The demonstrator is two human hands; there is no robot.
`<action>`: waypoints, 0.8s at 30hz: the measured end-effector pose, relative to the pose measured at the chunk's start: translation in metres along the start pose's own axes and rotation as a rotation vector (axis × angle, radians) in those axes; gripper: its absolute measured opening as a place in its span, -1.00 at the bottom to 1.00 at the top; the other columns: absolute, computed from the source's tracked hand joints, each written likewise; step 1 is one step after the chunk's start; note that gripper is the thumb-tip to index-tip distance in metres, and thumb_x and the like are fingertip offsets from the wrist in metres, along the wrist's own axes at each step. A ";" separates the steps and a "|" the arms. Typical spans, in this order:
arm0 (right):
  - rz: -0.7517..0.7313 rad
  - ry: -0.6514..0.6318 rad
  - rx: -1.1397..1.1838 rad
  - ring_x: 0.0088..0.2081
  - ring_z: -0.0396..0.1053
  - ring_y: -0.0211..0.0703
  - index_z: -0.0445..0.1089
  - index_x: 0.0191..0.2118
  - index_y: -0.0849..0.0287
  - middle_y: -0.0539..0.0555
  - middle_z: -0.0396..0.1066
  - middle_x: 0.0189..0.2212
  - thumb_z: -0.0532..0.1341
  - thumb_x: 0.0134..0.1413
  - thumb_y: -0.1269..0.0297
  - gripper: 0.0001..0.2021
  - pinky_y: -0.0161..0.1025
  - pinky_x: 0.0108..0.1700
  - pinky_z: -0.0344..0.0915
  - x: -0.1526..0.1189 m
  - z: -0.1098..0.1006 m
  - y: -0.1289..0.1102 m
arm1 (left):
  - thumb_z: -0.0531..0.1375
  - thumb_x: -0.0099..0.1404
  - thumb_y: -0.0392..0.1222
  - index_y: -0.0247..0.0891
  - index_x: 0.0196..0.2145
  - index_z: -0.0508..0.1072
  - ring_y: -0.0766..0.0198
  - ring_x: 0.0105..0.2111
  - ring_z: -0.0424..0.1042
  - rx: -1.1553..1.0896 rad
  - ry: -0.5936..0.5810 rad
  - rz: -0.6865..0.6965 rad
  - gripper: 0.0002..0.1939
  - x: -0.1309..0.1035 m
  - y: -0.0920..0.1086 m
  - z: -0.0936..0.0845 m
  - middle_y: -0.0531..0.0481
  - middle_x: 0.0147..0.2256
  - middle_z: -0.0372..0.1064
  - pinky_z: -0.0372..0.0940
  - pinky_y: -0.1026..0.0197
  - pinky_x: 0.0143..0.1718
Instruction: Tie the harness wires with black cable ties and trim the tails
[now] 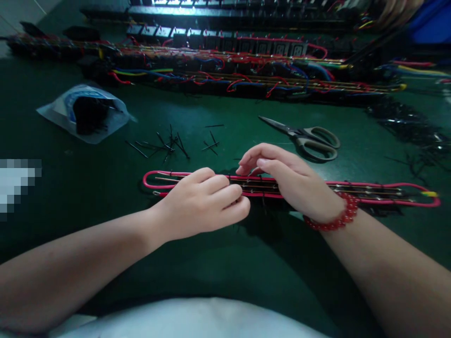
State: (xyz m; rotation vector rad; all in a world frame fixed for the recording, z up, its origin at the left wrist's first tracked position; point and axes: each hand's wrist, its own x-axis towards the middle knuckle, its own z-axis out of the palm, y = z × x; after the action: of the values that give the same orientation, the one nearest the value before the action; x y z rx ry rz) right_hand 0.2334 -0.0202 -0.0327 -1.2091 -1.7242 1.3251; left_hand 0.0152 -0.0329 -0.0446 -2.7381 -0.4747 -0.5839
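Observation:
A long narrow strip assembly, edged by a looped red wire and crossed by black ties, lies on the green table. My left hand rests over its left part with the fingers curled; whatever is under them is hidden. Over the middle of the strip is my right hand, its thumb and fingers bent, with a red bead bracelet at the wrist. The thumb and index finger look slightly apart, and nothing shows between them. A bare wire end and a ring terminal stick out at the strip's left end.
Scissors lie behind my right hand. Loose black ties are scattered behind my left hand, beside an open plastic bag of them. Wired socket strips span the back. Another person's hand shows at the top right, near black clippings.

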 end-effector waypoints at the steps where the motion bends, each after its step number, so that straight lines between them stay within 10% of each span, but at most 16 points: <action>1: -0.004 -0.004 -0.008 -0.18 0.49 -0.12 0.42 -0.22 0.14 0.03 0.48 -0.27 0.06 0.24 0.37 -0.81 -0.15 -0.07 0.43 0.000 0.000 0.000 | 0.14 0.40 -0.35 -0.23 -0.19 0.39 0.30 -0.35 0.44 0.015 0.001 -0.014 -0.92 0.000 0.000 0.000 0.05 -0.27 0.52 0.28 0.20 -0.33; 12: -0.061 0.014 -0.065 -0.20 0.49 -0.14 0.41 -0.22 0.15 0.05 0.47 -0.29 0.02 0.28 0.36 -0.79 -0.15 -0.12 0.45 0.001 -0.002 -0.008 | 0.19 0.35 -0.39 -0.27 -0.30 0.41 0.29 -0.39 0.43 0.043 0.097 -0.006 -0.92 -0.005 -0.001 0.006 0.04 -0.37 0.49 0.29 0.22 -0.34; 19: -0.032 0.091 -0.534 -0.15 0.49 -0.08 0.47 -0.16 0.09 0.12 0.53 -0.19 0.20 0.25 0.18 -0.84 -0.14 -0.10 0.41 -0.009 -0.073 -0.045 | 0.15 0.38 -0.41 -0.26 -0.29 0.37 0.33 -0.37 0.39 0.056 0.058 -0.003 -0.89 -0.006 -0.002 0.007 0.06 -0.36 0.43 0.23 0.24 -0.35; 24: 0.214 0.043 -0.996 -0.26 0.53 0.03 0.53 -0.17 0.07 0.09 0.59 -0.26 0.22 0.18 0.18 -0.82 -0.02 -0.20 0.43 -0.004 -0.120 -0.009 | 0.15 0.41 -0.36 -0.24 -0.22 0.37 0.30 -0.31 0.43 0.041 0.023 -0.048 -0.94 -0.007 -0.004 0.009 0.03 -0.25 0.49 0.25 0.22 -0.32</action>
State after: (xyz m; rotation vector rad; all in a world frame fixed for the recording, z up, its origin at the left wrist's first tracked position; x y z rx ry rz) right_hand 0.3383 0.0197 0.0106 -1.9587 -2.3527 0.4665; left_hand 0.0110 -0.0274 -0.0545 -2.6848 -0.5428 -0.6100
